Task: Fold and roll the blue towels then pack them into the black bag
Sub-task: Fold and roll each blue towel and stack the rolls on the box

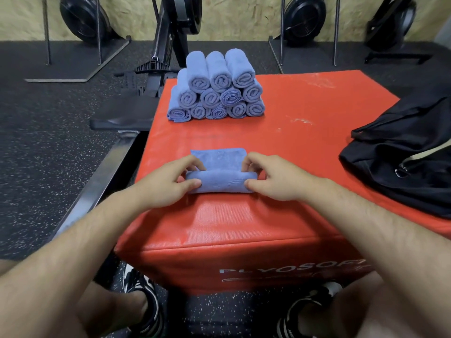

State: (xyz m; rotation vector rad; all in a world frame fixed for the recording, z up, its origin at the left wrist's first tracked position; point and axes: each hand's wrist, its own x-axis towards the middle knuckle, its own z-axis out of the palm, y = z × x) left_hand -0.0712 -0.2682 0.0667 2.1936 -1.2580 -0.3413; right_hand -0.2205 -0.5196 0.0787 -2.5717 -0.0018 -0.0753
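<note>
A folded blue towel (220,172) lies on the red padded box (305,152), its near end rolled into a short tube. My left hand (168,184) grips the left end of the roll, thumb in front and fingers curled over the top. My right hand (275,179) grips the right end the same way. The unrolled strip stretches away from me. A stack of several rolled blue towels (216,89) stands at the far edge of the box. The black bag (405,162) lies slumped on the right side of the box, a metal ring showing.
The box stands on speckled black rubber floor. A rowing machine rail (107,167) runs along the left of the box, its seat beside the stack. Fan-wheel machines line the far wall. My knees and shoes are below the front edge of the box.
</note>
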